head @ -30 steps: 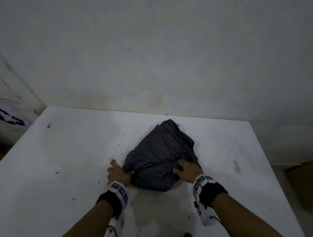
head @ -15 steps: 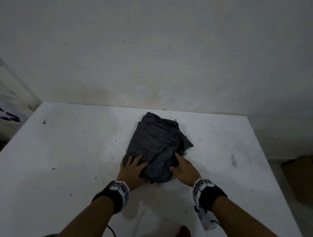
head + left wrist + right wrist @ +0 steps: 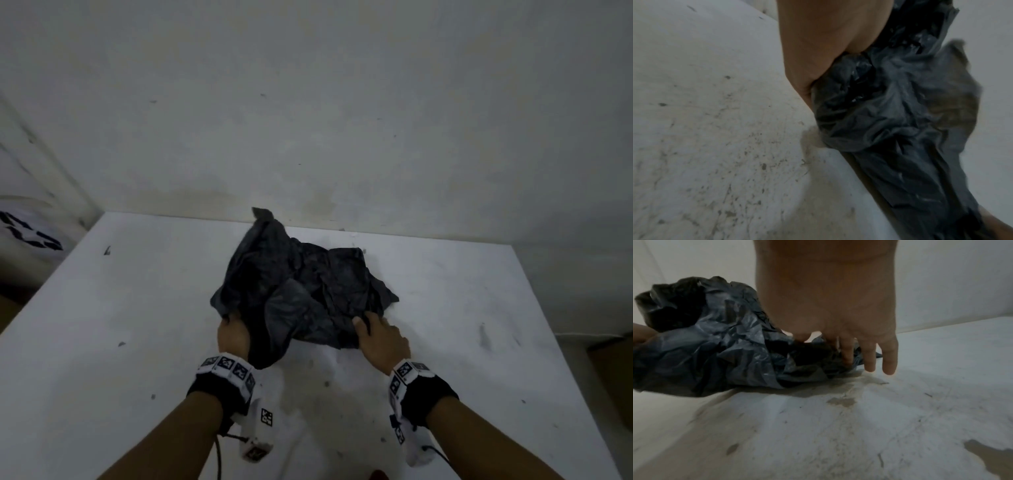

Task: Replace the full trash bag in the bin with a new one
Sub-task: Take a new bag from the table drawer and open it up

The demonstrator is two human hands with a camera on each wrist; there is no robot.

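A crumpled dark grey trash bag (image 3: 301, 284) lies half unfolded on the white table (image 3: 120, 325), close to the wall. My left hand (image 3: 233, 334) grips the bag's near left edge and holds that side raised; the left wrist view shows the plastic (image 3: 890, 113) bunched against the palm. My right hand (image 3: 378, 334) rests on the bag's near right part. In the right wrist view its thumb and first fingers (image 3: 846, 352) dig into the plastic (image 3: 715, 350), while the outer two fingers hang straight beside it. No bin is in view.
The table top is scuffed and speckled (image 3: 838, 426), with bare surface to the left and right of the bag. A plain wall (image 3: 308, 120) rises right behind the table. A brown cardboard box (image 3: 613, 383) stands off the table's right edge.
The folded bag has been opened out and now spreads wider. My left hand went from lying flat on it to gripping and lifting its left edge. My right hand stayed on the right side.
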